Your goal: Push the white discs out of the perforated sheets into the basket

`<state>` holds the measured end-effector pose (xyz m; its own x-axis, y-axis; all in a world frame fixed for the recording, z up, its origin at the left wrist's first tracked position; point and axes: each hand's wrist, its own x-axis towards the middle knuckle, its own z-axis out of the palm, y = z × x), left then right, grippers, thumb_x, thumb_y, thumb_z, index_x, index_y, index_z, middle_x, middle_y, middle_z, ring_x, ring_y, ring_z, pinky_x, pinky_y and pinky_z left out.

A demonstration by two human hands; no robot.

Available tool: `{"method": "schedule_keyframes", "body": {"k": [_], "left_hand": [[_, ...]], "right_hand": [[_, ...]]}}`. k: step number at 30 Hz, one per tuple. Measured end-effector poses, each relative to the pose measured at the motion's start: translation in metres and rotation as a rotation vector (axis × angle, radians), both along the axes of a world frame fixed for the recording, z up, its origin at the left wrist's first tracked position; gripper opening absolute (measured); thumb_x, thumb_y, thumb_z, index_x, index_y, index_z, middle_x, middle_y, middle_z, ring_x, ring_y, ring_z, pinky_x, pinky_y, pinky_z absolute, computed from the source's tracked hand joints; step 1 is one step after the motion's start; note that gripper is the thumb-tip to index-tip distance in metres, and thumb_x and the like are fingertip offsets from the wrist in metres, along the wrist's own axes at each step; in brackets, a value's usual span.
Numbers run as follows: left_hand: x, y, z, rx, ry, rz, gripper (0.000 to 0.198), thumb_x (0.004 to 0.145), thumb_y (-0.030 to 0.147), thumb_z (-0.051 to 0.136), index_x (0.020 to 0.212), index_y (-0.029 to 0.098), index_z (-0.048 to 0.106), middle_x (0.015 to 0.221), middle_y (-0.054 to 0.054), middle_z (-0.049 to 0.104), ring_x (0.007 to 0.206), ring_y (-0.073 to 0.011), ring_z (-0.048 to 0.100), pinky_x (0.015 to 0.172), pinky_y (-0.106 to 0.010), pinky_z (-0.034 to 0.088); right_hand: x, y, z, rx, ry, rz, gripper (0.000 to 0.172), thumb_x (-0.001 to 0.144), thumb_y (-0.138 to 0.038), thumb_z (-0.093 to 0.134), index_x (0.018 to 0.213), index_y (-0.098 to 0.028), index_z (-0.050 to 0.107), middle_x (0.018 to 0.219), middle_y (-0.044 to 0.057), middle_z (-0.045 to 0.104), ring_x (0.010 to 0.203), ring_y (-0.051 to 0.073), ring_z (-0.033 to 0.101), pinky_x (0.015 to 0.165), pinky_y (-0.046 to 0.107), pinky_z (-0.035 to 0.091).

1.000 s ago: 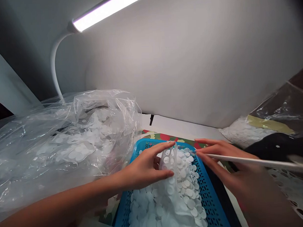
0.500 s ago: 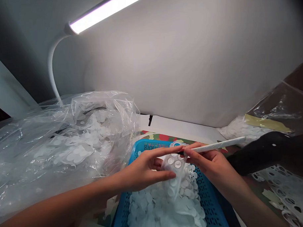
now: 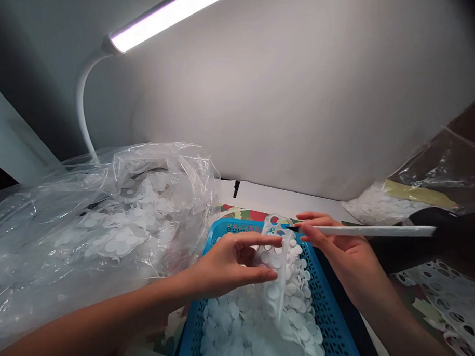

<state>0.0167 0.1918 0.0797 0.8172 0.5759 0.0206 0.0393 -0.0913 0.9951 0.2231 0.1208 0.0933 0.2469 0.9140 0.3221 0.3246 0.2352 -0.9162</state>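
Note:
My left hand [image 3: 234,261] grips a thin whitish sheet [image 3: 283,272] punched with round holes, which hangs over the basket. At its top the holes are open; lower down, discs seem to sit in it. The index finger and thumb lie along the sheet, the other fingers partly hidden behind. In my right hand [image 3: 337,247] is a slim white-handled tool [image 3: 379,230] with a dark pointed tip, held like a pen, its tip close to the open holes. Below, many loose white discs [image 3: 298,303] fill a blue plastic basket [image 3: 332,320].
A large clear plastic bag [image 3: 190,164] with white cut pieces stands at left. Over it rises a lamp [image 3: 169,19] on a bent neck. At right are another bag of white pieces [image 3: 367,207], a black object [image 3: 391,250] and sheets full of holes [image 3: 456,300].
My right hand has moved slightly right, and the tool has swung to point more level, its dark tip now showing. Holes at the sheet's top stand open. My left hand has barely moved.

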Motion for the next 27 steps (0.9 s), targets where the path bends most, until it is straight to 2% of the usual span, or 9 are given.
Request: {"method": "schedule_keyframes", "body": {"k": [2,5,9,13,15,18,21,24,27], "left_hand": [[0.0,0.0,-0.001,-0.013,-0.021,0.003,0.055,0.073,0.028,0.075,0.125,0.029,0.057,0.124,-0.006,0.058,0.063,-0.0063,0.041,0.06,-0.024,0.041],[0.0,0.0,-0.002,-0.021,0.013,0.017,0.058,0.072,0.03,0.075,0.127,0.03,0.055,0.131,-0.007,0.054,0.057,-0.004,0.037,0.053,-0.023,0.037],[0.0,0.0,-0.002,-0.017,0.052,0.018,0.059,0.073,0.031,0.074,0.128,0.032,0.053,0.133,-0.007,0.051,0.055,-0.0024,0.035,0.049,-0.022,0.034],[0.0,-0.001,0.0,-0.026,0.08,0.015,0.057,0.074,0.031,0.073,0.127,0.024,0.053,0.095,-0.002,0.061,0.052,-0.0031,0.034,0.046,-0.02,0.027],[0.0,-0.002,0.001,-0.037,0.098,0.019,0.057,0.075,0.033,0.073,0.127,0.02,0.052,0.071,0.004,0.053,0.05,-0.0037,0.031,0.044,-0.019,0.023],[0.0,-0.003,0.003,-0.034,0.107,0.008,0.056,0.076,0.031,0.071,0.127,0.021,0.051,0.063,0.008,0.044,0.049,-0.0037,0.029,0.043,-0.019,0.022],[0.0,-0.003,0.004,-0.016,0.102,-0.012,0.05,0.077,0.027,0.07,0.124,0.022,0.054,0.072,0.005,0.052,0.05,-0.0031,0.033,0.045,-0.018,0.027],[0.0,-0.004,0.001,-0.003,0.078,-0.035,0.048,0.076,0.024,0.069,0.122,0.022,0.057,0.096,-0.002,0.061,0.058,-0.0049,0.044,0.051,-0.019,0.037],[0.0,-0.004,-0.003,0.012,0.054,-0.051,0.054,0.076,0.024,0.069,0.127,0.026,0.054,0.119,-0.007,0.057,0.065,-0.0069,0.05,0.058,-0.022,0.043]], "right_hand": [[0.0,-0.005,0.006,0.053,-0.202,0.007,0.009,0.084,-0.034,0.064,0.08,-0.027,0.07,0.096,0.001,0.062,0.1,0.017,0.058,0.084,0.026,0.047],[-0.003,-0.013,0.011,0.12,-0.521,0.132,0.008,0.086,-0.027,0.063,0.088,-0.029,0.07,0.089,0.0,0.06,0.078,0.012,0.06,0.069,0.023,0.048],[-0.011,-0.018,0.009,0.227,-0.716,0.276,0.012,0.088,-0.022,0.059,0.091,-0.026,0.07,0.081,0.001,0.06,0.065,0.01,0.058,0.057,0.021,0.047],[-0.013,-0.018,0.001,0.271,-0.781,0.224,0.014,0.086,-0.018,0.06,0.092,-0.025,0.07,0.078,0.001,0.06,0.067,0.012,0.058,0.058,0.022,0.046],[-0.011,-0.016,-0.003,0.266,-0.796,0.22,0.015,0.084,-0.016,0.062,0.092,-0.026,0.07,0.078,0.0,0.06,0.068,0.012,0.058,0.056,0.021,0.045],[-0.009,-0.012,-0.01,0.318,-0.84,0.238,0.016,0.085,-0.017,0.06,0.095,-0.026,0.069,0.077,0.0,0.061,0.068,0.012,0.058,0.055,0.021,0.044],[-0.011,-0.01,-0.016,0.409,-0.921,0.222,0.021,0.089,-0.014,0.051,0.097,-0.025,0.067,0.077,0.001,0.063,0.071,0.013,0.058,0.057,0.023,0.044],[-0.016,-0.01,-0.017,0.393,-0.95,0.221,0.024,0.09,-0.011,0.048,0.097,-0.024,0.067,0.08,0.001,0.065,0.074,0.014,0.059,0.059,0.024,0.046],[-0.02,-0.011,-0.015,0.385,-0.94,0.229,0.023,0.089,-0.01,0.049,0.092,-0.023,0.068,0.084,0.002,0.066,0.077,0.015,0.061,0.064,0.026,0.049]]}}
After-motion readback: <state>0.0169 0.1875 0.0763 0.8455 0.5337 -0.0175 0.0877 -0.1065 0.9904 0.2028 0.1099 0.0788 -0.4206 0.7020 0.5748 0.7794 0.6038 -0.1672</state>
